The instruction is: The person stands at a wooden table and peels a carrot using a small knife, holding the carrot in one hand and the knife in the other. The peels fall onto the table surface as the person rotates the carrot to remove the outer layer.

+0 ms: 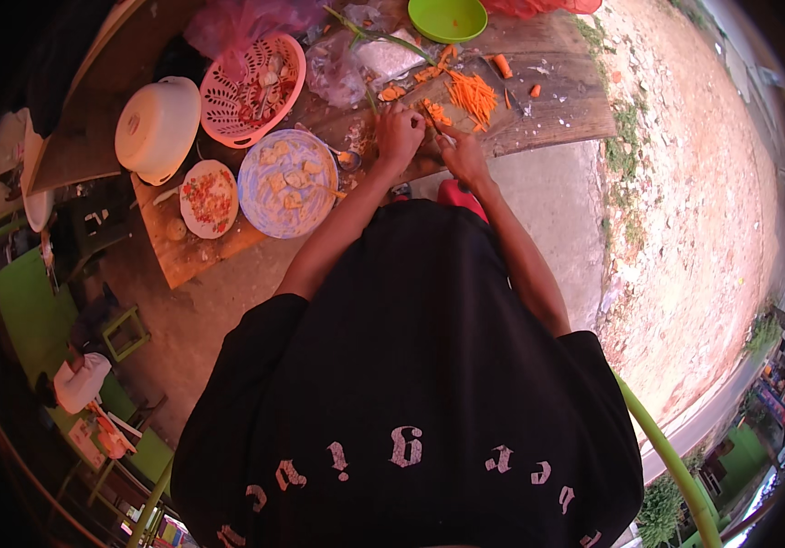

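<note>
concrete floor [552, 210] | stony ground [684, 256] (brightly lit) | green table [31, 297]

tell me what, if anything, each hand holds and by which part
The right hand seems to grip a thin, dark-bladed knife by its handle end, hidden in the grasp. Whether the left hand holds anything cannot be told.

Green bowl [447, 20], purple bag [246, 27] and red bag [538, 5]: cut off by the upper edge. Clear bag [333, 68]: contents obscured by its folds. Knife [429, 117]: handle hidden within the right fingers [450, 137], blade too small to trace. Left fingers [392, 111]: any object beneath them indistinct. Person [82, 384] at far left: small; the items [107, 437] alongside blurred.
</note>
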Tool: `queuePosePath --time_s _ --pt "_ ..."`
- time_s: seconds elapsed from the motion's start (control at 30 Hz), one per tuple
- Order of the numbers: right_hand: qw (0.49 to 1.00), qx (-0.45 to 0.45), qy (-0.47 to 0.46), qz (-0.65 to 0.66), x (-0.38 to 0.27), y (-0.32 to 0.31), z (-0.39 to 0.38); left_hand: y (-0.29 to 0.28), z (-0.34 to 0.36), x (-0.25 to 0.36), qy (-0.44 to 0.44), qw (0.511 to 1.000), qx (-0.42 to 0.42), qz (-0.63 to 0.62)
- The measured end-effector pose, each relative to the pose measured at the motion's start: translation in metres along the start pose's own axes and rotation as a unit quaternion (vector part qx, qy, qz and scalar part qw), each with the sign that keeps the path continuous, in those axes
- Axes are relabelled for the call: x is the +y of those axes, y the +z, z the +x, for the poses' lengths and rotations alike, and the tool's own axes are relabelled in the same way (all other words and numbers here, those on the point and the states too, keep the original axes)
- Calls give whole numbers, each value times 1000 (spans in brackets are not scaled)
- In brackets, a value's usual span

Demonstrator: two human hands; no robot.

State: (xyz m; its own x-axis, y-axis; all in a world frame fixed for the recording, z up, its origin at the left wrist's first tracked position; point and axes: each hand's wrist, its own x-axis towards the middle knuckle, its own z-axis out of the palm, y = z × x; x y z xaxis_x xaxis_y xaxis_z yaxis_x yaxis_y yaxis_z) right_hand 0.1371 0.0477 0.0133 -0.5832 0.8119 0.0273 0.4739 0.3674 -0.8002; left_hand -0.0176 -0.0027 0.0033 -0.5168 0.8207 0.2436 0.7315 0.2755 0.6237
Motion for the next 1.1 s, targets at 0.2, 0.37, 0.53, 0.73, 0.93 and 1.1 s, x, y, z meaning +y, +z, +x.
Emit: queuePosePath --time_s 0.2,0.37,0.53,0.73,0.93,1.1 --pt "946 -152 256 131 -44 -32 20 0 -2 -3 -6 1000 6 -8" --pt "986 -75 139 53 -38 -16 13 0 -4 1 -16 1000 11 -12" --pt "999 12 17 -30 -9 16 11 1 -5 2 -17 1000 13 -3" --pt "999 36 -10 1 -9 15 2 1 -1 4 0 1000 26 -9" --pt "992 -47 112 -36 -40 7 12 4 -8 -1 -19 999 41 -7" --pt "998 -20 48 -23 -17 11 -11 1 -11 0 -31 998 33 -42"
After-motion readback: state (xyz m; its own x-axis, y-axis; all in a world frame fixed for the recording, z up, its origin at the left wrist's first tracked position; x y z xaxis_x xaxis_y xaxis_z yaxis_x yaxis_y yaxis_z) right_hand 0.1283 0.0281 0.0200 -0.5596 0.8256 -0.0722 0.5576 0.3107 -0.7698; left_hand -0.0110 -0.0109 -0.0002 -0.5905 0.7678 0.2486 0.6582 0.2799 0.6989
